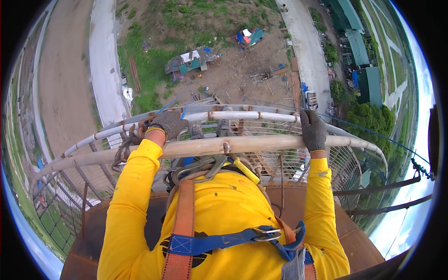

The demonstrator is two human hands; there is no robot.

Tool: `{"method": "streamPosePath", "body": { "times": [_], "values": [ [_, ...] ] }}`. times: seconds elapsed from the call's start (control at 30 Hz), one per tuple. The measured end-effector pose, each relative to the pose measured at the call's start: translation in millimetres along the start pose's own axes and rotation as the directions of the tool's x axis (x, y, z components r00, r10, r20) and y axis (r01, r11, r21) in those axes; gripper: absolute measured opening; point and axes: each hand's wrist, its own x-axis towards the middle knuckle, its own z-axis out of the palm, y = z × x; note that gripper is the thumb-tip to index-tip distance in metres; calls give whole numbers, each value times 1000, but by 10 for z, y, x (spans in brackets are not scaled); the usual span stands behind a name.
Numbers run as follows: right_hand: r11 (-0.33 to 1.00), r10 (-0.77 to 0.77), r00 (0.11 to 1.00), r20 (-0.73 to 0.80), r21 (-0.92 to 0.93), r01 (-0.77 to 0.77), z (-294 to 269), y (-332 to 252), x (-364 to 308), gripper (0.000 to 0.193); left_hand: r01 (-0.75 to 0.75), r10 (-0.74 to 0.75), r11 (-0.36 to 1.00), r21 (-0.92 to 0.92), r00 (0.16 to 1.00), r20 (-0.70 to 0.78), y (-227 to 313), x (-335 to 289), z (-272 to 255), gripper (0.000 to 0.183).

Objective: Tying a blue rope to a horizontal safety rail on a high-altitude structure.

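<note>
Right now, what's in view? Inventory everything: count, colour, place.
near pipe: 1, tan, across middle
far pipe: 1, whitish, beyond it
dark bars: 2, brown, right
metal surface: 1, brown, around torso
heaps: 2, multicoloured, ground ahead
roofs: 3+, green, upper right
trees: several, green, right
sky: 1, blue, right
harness: 1, orange, blue, torso
boots: 2, greyish, below pipes
sleeves: 2, yellow, either side
left hand: 1, grey-gloved, at pipes
right hand: 1, grey-gloved, at pipes

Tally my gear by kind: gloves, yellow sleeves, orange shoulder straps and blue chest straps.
Gray gloves: 2
Yellow sleeves: 2
Orange shoulder straps: 2
Blue chest strap: 1
Total: 7
</note>
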Motion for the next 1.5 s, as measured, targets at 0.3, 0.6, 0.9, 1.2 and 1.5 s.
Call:
{"method": "streamPosePath", "body": {
  "times": [0.3, 0.6, 0.9, 1.2, 1.5],
  "values": [
    [994, 24, 968, -251, 109, 4, 87, 79, -58, 29, -144, 99, 979, -141, 954, -282, 12, -71, -231, 56],
    [973, 229, 923, -308, 89, -212, 310, -66, -178, 32, -192, 183, 981, 13, 911, -371, -442, 233, 77, 51],
    [959, 276, 876, -396, 175, -223, 477, 52, -49, 31, -83, 19, 965, -248, 968, -252, -237, 478, -29, 56],
    [973, 230, 921, -314, 104, -208, 495, 112, 114, 35, -150, 72, 965, -216, 941, -331, -230, -217, -70, 48],
    [965, 260, 938, -230, 40, -258, 382, 70, 98, 36, -250, 191, 949, -190, 941, -280, -120, -146, 14, 75]
  ]
}}
